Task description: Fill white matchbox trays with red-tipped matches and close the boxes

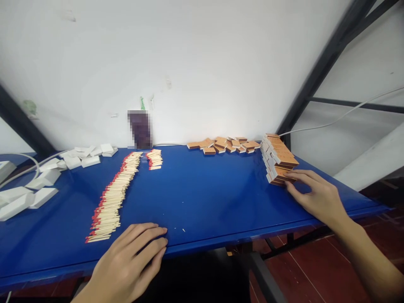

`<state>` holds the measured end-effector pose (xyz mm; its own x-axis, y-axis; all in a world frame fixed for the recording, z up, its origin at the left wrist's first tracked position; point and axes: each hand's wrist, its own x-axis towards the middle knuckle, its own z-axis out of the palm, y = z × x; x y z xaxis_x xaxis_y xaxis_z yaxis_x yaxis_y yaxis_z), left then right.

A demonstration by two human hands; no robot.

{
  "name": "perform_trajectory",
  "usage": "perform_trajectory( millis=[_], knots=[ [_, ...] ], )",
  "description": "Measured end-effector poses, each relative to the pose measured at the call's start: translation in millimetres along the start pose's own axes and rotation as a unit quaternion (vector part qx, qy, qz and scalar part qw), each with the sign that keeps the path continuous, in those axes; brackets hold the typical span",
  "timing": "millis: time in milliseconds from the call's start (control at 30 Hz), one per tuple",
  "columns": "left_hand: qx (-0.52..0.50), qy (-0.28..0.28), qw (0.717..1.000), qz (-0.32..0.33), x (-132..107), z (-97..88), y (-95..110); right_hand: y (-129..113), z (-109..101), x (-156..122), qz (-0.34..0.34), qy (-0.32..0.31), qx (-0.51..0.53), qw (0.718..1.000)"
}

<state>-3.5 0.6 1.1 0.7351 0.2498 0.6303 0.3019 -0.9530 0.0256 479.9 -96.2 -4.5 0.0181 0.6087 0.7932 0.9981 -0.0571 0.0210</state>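
Observation:
My left hand (132, 256) lies on the front edge of the blue table, fingers stretched out and nothing in them. Ahead of it runs a long row of red-tipped matches (110, 198), with a smaller bunch of matches (155, 160) by its far end. On the right, my right hand (315, 193) has its thumb and fingers on the near end of a matchbox (284, 173) low in the front of a stack of matchboxes (277, 153). The box's far part is hidden among the others. Orange sides face up on the stack, pale ends to the left.
Loose matchboxes (227, 144) lie in a heap along the wall. White boxes (44, 179) are scattered at the left of the blue table (195, 189). A blurred dark rectangular object (141, 129) stands against the wall. Dark metal frame bars (328, 54) rise at the right.

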Motion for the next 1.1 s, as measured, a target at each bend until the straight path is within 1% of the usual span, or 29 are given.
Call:
perform_trajectory(
  millis=[200,267,333,400,433,500,533,567,633,733,833,1000,1100],
  knots=[
    [-0.003,0.008,1.000,0.011,3.5,-1.1,1.4,-1.0,1.0,0.7,-0.010,-0.001,0.002,1.000],
    [-0.004,0.008,1.000,0.011,3.2,-1.1,1.2,-3.3,-0.5,0.2,0.012,0.006,-0.022,1.000],
    [-0.004,0.006,1.000,0.010,2.1,-0.7,0.6,-9.3,-3.6,-0.8,0.044,0.026,-0.058,0.997],
    [-0.002,0.005,1.000,0.011,1.2,-0.2,0.0,-19.8,-7.0,-1.5,0.063,0.020,-0.079,0.995],
    [-0.001,0.006,1.000,0.014,0.9,0.1,-0.3,-26.3,-8.3,-1.5,0.063,-0.019,-0.074,0.995],
    [0.002,0.011,1.000,0.018,0.9,0.4,-0.6,-39.7,-9.5,-0.1,0.086,-0.143,-0.068,0.984],
    [0.004,0.014,1.000,0.019,1.1,0.5,-0.6,-45.6,-9.2,1.3,0.098,-0.219,-0.070,0.968],
    [0.005,0.016,1.000,0.018,1.3,0.5,-0.5,-50.4,-8.4,3.1,0.114,-0.268,-0.086,0.953],
    [0.007,0.018,1.000,0.018,1.7,0.4,-0.3,-56.0,-5.8,7.3,0.139,-0.322,-0.118,0.929],
    [0.010,0.019,1.000,0.022,1.7,0.4,-0.1,-57.0,-3.0,12.4,0.155,-0.360,-0.137,0.910],
    [0.012,0.021,0.999,0.023,1.7,0.0,-0.1,-56.7,-3.2,14.7,0.165,-0.368,-0.139,0.905],
    [0.012,0.014,1.000,0.018,1.3,-0.1,-0.1,-58.6,-5.1,13.0,0.178,-0.355,-0.151,0.906],
    [0.006,0.011,1.000,0.011,-0.4,0.2,1.7,-59.2,-4.1,10.3,0.147,-0.338,-0.136,0.919]
  ],
)
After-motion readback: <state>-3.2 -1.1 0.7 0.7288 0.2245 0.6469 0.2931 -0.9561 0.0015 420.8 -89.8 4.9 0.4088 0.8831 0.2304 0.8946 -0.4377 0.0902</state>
